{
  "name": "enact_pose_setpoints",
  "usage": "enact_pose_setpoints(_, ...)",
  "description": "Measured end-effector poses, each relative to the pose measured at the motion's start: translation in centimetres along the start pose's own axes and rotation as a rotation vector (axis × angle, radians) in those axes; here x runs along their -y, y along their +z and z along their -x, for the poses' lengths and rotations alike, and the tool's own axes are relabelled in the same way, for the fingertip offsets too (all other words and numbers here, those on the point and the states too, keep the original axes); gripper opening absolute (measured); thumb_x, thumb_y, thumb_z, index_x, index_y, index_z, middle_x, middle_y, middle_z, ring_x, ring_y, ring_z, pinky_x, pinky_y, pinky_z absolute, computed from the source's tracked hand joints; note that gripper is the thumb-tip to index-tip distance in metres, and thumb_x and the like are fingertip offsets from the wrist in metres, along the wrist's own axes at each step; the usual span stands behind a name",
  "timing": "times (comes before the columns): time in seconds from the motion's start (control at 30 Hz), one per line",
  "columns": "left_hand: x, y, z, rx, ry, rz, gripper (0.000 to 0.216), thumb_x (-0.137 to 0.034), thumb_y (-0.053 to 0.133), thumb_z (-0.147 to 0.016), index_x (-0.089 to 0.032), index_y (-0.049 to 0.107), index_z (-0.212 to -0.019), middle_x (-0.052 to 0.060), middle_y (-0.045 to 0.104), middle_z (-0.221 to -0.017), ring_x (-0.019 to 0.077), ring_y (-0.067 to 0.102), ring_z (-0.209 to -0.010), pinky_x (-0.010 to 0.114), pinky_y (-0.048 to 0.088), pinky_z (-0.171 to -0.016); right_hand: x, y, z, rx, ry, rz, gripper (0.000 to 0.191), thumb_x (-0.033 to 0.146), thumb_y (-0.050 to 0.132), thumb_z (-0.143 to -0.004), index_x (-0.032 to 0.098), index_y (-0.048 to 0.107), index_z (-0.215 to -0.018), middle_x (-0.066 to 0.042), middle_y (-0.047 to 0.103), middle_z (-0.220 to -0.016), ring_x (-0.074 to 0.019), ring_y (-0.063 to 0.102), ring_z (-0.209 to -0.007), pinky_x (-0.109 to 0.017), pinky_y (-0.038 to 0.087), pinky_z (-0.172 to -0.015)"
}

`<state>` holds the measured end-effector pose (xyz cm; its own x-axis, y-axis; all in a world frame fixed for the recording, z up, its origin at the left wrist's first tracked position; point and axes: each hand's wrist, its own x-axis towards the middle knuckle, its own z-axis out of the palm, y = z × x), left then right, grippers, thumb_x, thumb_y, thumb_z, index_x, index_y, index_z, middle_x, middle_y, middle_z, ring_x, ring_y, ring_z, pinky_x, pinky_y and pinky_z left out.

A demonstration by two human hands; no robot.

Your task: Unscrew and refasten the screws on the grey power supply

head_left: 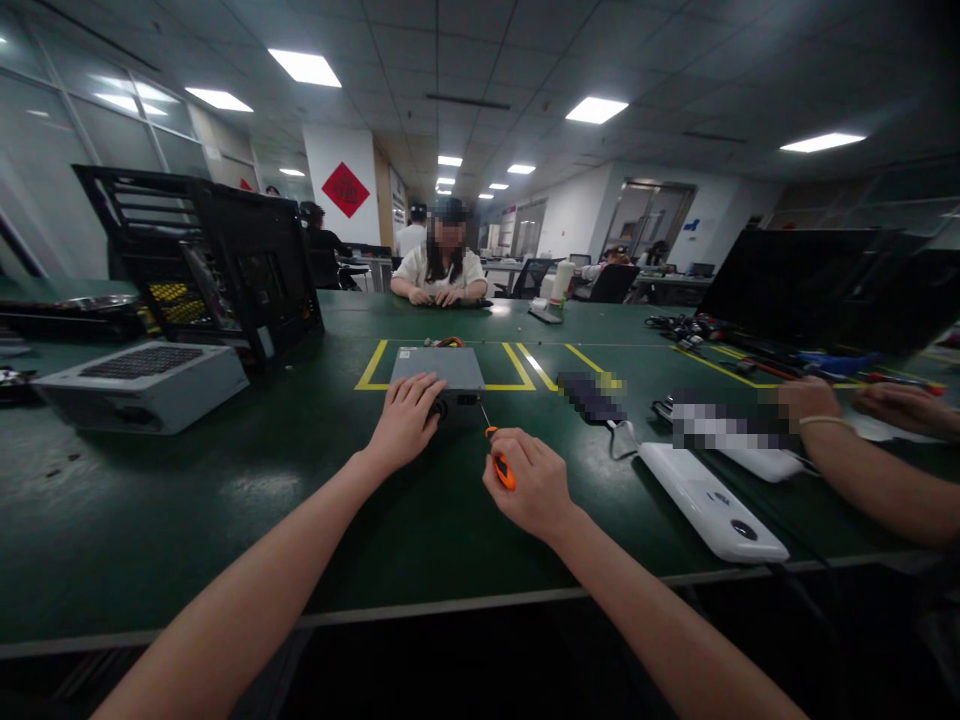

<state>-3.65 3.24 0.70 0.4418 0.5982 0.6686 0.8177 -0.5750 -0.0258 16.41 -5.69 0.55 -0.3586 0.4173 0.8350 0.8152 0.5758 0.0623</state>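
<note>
A grey metal computer power supply point(459, 368) lies on the green table in front of me, its socket side towards me and a bundle of wires at its back. My left hand point(409, 405) grips its near left part, fingers over the top and front edge. In my right hand point(531, 482) is an orange-handled screwdriver point(502, 468), held with the fingers wrapped round the handle. Its thin shaft points up and left to the power supply's near right corner. Whether the tip sits in a screw is too small to tell.
An open black computer case point(217, 260) and a second power supply point(142, 385) stand at left. To the right lie a phone point(592, 398), white power banks point(712, 500) and a monitor point(825, 285). Another person's arm point(862, 460) rests at far right; someone sits opposite.
</note>
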Motion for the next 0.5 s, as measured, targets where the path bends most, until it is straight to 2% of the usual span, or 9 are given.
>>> enact_pose_setpoints(0.13,-0.01,0.0,0.01,-0.007,-0.001,0.01,0.048,-0.018,0.048,-0.08,-0.021,0.042,-0.127,0.008,0.044,-0.133,0.0235,0.035,-0.125,0.043,0.022,-0.106,0.06,-0.19,-0.11,0.027,0.003,-0.021,0.001,0.019,0.05,-0.079,0.018,0.049,-0.08,-0.005,0.06,-0.086,-0.015,0.055,-0.074,-0.027,0.043,-0.068)
enact_pose_setpoints(0.27,-0.03,0.02,-0.01,-0.007,-0.001,0.0,0.047,-0.018,0.048,-0.08,-0.021,0.042,-0.127,0.008,0.044,-0.133,0.0235,0.035,-0.126,0.043,0.022,-0.106,0.11,-0.37,-0.24,0.045,0.003,-0.05,0.007,0.023,0.049,-0.082,0.018,0.05,-0.078,-0.006,0.06,-0.086,-0.0153,0.054,-0.075,-0.028,0.041,-0.068)
enact_pose_setpoints(0.5,-0.03,0.13,-0.04,-0.004,0.0,-0.02,0.047,-0.019,0.048,-0.081,-0.02,0.042,-0.127,0.007,0.044,-0.133,0.0229,0.034,-0.126,0.042,0.021,-0.107,0.06,-0.28,-0.26,0.078,-0.001,-0.028,0.007,0.023,0.046,-0.084,0.018,0.05,-0.081,-0.006,0.059,-0.086,-0.0161,0.053,-0.075,-0.029,0.042,-0.068)
